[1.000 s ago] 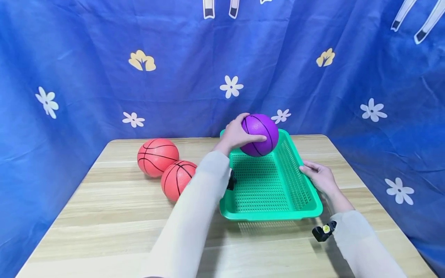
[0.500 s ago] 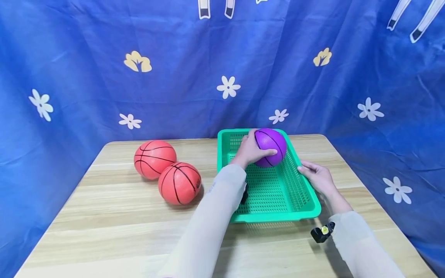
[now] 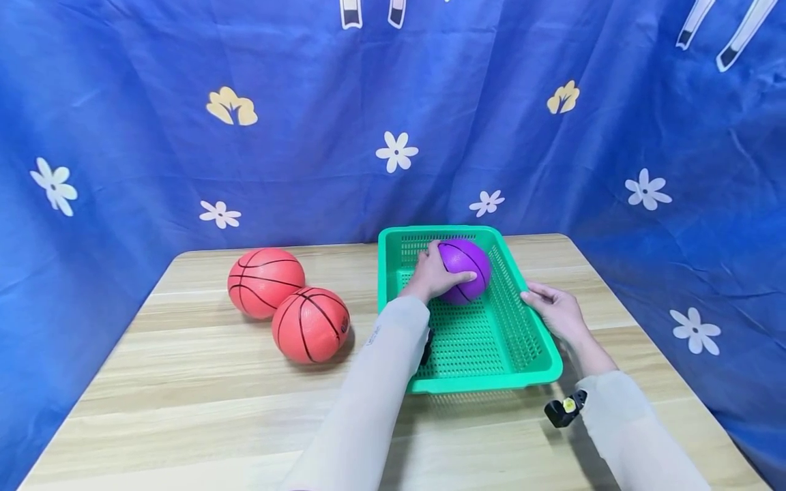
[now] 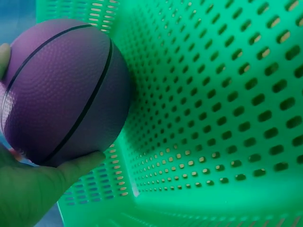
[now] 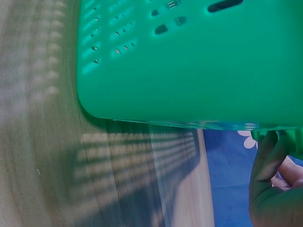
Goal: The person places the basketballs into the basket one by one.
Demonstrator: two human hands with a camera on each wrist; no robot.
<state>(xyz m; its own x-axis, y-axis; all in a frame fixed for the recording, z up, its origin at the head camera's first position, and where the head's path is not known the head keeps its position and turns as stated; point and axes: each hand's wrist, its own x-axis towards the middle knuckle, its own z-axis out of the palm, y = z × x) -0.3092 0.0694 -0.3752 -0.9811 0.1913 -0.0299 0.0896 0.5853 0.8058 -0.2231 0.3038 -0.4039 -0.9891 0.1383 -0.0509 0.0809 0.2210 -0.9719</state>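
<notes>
My left hand [image 3: 428, 274] grips a purple toy basketball [image 3: 468, 267], with fingers and thumb spread round its near left side. The ball is low inside the far part of a green plastic basket [image 3: 485, 383] with perforated walls. In the left wrist view the purple basketball [image 4: 71, 90] appears beside the slotted basket wall [image 4: 208, 94], my thumb [image 4: 83, 163] along its underside. On the other side, my right hand [image 3: 557, 315] holds the basket's right rim. The right wrist view has that hand [image 5: 274, 189] pinching under the rim, beside the basket's outer wall [image 5: 189, 75].
Two red basketballs, one farther back [image 3: 265, 281] and one nearer [image 3: 311, 326], sit close together on the wooden table [image 3: 202, 409] left of the basket. A blue patterned curtain [image 3: 307, 177] hangs behind the table and along its sides.
My left hand has lowered the purple basketball from above the basket down into it. The right hand has stayed at the basket's right rim.
</notes>
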